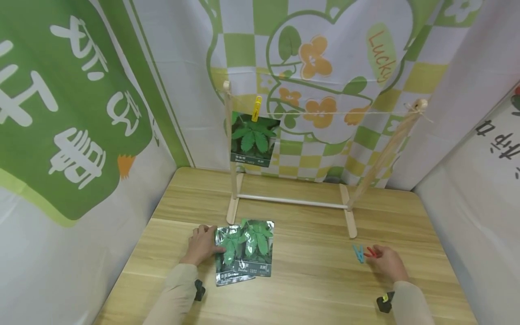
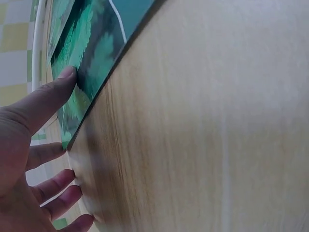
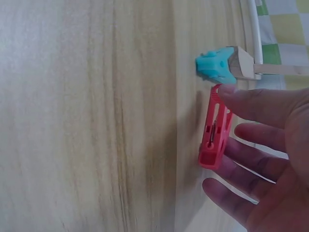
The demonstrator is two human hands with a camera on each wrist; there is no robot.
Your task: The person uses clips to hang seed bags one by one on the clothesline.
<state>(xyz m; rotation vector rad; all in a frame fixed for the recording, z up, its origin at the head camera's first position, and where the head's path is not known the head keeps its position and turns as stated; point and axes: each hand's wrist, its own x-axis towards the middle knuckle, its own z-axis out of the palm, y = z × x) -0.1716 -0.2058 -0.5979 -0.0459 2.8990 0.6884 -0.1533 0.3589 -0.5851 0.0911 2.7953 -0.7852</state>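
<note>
My left hand (image 1: 201,244) is at the left edge of two overlapping seed packets (image 1: 258,246) with green leaf pictures, lying on the table. In the left wrist view its thumb (image 2: 60,89) rests on the lower packet (image 2: 99,60), and the other fingers are spread beside the packet's corner. My right hand (image 1: 389,262) pinches a red clothespin (image 3: 215,130) between thumb and fingers, low over the table. Just left of it, a blue clothespin (image 1: 359,253) stands on the tabletop. Another packet (image 1: 255,141) hangs from a string, held by a yellow clothespin (image 1: 257,109).
A wooden frame stands at the back, with a left post (image 1: 233,180), a right post (image 1: 382,160) and a string (image 1: 337,113) between them. A white bar (image 1: 292,201) joins its feet. Printed curtains (image 1: 162,54) surround the wooden table (image 1: 308,289).
</note>
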